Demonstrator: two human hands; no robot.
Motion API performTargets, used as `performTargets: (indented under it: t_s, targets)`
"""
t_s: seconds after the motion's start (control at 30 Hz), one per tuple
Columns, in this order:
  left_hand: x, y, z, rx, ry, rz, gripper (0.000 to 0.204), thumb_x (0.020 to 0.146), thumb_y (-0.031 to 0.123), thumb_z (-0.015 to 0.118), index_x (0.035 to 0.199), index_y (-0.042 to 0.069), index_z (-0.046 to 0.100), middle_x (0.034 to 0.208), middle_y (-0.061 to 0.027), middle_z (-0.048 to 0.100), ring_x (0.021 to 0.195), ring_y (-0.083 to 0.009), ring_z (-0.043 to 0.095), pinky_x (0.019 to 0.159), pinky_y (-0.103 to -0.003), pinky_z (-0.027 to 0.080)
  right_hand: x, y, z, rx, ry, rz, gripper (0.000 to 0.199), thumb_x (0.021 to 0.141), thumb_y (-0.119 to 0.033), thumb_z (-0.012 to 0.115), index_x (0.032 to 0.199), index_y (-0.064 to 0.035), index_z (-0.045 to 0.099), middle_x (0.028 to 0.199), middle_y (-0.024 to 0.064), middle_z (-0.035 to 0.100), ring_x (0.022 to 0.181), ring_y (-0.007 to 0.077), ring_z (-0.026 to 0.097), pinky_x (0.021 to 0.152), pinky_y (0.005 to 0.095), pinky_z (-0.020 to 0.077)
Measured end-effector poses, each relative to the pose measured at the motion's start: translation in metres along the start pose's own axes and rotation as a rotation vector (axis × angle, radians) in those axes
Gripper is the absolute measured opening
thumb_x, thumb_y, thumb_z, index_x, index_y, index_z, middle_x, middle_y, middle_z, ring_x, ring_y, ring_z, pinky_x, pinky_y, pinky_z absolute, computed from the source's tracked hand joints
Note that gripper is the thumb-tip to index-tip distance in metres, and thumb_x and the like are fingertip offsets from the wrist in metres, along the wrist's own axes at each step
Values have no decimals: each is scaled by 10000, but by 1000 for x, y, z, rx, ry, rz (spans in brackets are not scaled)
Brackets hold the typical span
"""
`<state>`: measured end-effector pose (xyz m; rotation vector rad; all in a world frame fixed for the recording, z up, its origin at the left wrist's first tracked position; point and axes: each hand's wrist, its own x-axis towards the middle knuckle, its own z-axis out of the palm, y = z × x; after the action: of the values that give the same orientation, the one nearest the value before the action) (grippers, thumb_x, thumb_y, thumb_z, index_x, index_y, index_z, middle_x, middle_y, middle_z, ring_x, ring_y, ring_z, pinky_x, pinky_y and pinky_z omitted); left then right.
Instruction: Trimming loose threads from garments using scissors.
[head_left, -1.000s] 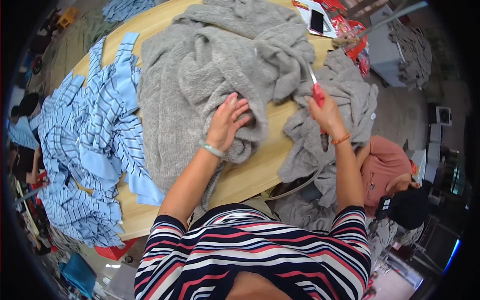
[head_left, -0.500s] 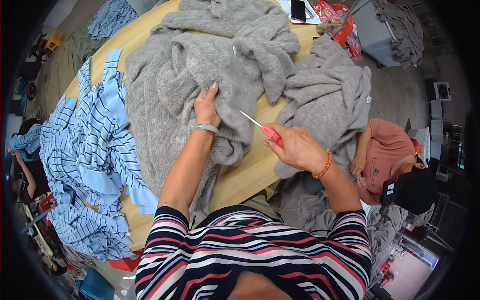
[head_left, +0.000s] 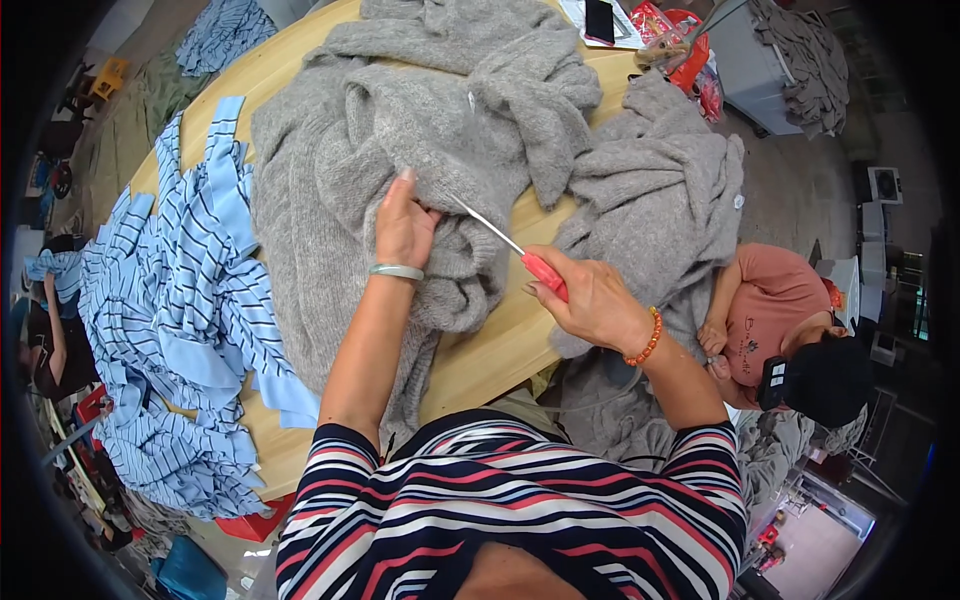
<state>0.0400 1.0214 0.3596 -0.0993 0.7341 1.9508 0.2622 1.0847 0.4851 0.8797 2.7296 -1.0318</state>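
From far away, I see a knit heap (head_left: 425, 125) on the table (head_left: 500, 350), cloth pieces (head_left: 195, 310) left, more knits (head_left: 665, 190) right, and a phone (head_left: 599, 20) behind, to the right.

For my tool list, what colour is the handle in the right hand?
The handle is red, in the head view.

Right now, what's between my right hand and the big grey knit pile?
In the head view, wooden tabletop shows there, crossed by the red-handled tool.

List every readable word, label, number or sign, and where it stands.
No readable text.
Co-worker's pink shirt: dark lettering, too blurred to read.
Paper under the phone: any print too small.
White tag on the right grey pile: any marking too small.
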Motion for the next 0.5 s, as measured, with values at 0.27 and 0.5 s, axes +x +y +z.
performTargets:
  t_s: [0.27, 0.5]
  targets:
    - [14, 2, -18, 183, 13, 21, 196, 921, 154, 590, 1066, 22, 595, 1068, -69, 642, 993, -205, 609, 926, -384, 477, 21, -8, 6, -86, -29, 40, 354, 883, -293, 583, 1180, -107, 527, 772, 207, 642, 724, 418, 618, 665, 502, 488]
    - [12, 4, -25, 157, 52, 24, 165, 907, 158, 616, 1030, 48, 615, 994, -35, 658, 924, -174, 623, 887, -349, 490, 32, -11, 11, -127, -57, 44, 344, 877, -306, 580, 1157, -110, 540, 777, 198, 652, 743, 409, 629, 690, 503, 490]
